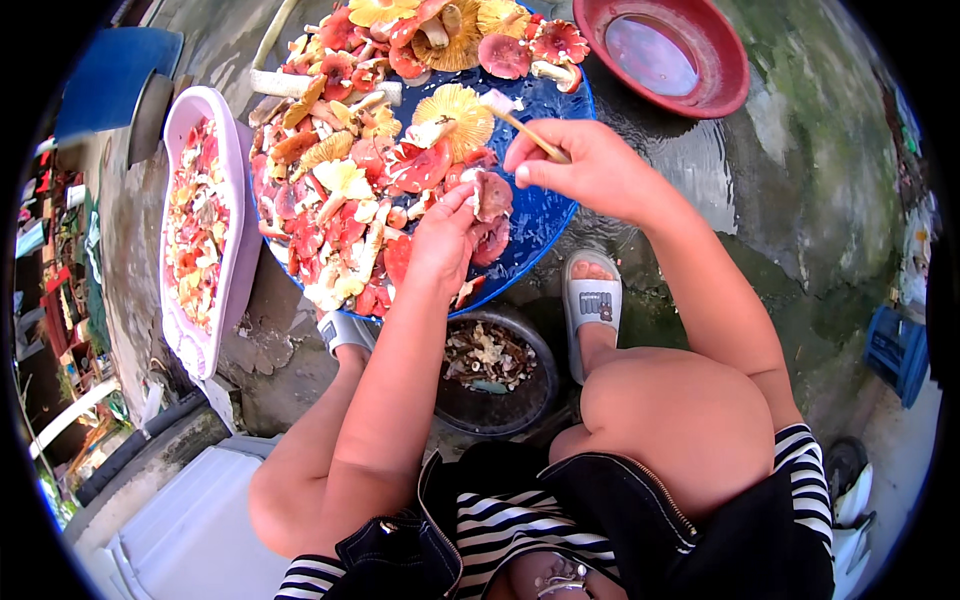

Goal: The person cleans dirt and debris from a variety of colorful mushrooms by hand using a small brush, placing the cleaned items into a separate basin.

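Observation:
My left hand (443, 240) is closed on a mushroom (492, 196) with a dull pinkish-red cap, over the near right part of a round blue tray (543, 225). In my right hand (590, 168) is a small brush (540, 140) with a wooden handle and pale bristles. The bristle end points up and left, apart from the held mushroom and close to a wide yellow mushroom (453, 118). Red, yellow and cream mushrooms (345, 180) lie heaped over the left and far parts of the tray.
A pink tub (235, 260) full of red and yellow pieces stands at the left. Beyond the tray at the right is a red basin (725, 75) with liquid in it. Below the tray, between my feet, sits a dark basin (520, 400) with scraps. A blue stool (895, 355) is far right.

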The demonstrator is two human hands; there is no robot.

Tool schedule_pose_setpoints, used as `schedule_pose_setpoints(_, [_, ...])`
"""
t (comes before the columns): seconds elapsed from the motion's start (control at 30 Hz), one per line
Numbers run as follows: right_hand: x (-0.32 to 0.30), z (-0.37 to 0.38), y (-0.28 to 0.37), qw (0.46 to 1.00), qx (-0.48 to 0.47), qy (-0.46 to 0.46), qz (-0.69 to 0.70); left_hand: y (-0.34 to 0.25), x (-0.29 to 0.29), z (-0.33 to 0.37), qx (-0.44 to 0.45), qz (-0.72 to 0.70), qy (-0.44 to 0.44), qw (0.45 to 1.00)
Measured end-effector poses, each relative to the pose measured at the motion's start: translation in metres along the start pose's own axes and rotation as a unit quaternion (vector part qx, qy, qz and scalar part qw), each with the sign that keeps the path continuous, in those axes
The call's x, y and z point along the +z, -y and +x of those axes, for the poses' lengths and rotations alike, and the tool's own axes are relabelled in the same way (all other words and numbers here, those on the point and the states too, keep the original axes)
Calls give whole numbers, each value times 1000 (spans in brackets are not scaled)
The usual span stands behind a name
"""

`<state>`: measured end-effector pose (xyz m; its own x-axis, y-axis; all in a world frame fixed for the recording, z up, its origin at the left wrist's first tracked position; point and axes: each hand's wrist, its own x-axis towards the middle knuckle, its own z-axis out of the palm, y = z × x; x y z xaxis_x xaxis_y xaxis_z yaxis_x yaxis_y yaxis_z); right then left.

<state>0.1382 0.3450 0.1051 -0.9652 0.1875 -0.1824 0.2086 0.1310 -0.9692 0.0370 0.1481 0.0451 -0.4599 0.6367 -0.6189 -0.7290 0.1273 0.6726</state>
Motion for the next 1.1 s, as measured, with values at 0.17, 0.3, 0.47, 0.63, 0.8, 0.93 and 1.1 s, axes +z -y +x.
schedule_pose_setpoints(0.17, [40, -60, -7, 938, -72, 315, -124, -8, 7, 11, -5, -45, -18, 999])
schedule_pose_setpoints(0.3, [23, -51, -8, 980, 105, 162, -42, -5, 5, 25, -33, -29, -12, 999])
schedule_pose_setpoints(0.47, [27, -49, -31, 927, 69, -129, -345, 6, 12, 50, -82, 56, -21, 995])
schedule_pose_setpoints(0.63, [17, -47, -51, 912, 53, -101, -395, 8, 21, 58, -114, 93, -31, 989])
schedule_pose_setpoints(0.8, [13, -40, -52, 873, 53, -105, -474, 5, 49, 57, -78, 449, -91, 885])
schedule_pose_setpoints(0.93, [6, -40, -45, 878, 120, -143, -441, -4, 43, 58, -94, 321, -53, 941])
schedule_pose_setpoints(1.1, [16, -52, -43, 947, -8, -179, -267, -7, 26, 58, -65, 60, 49, 995])
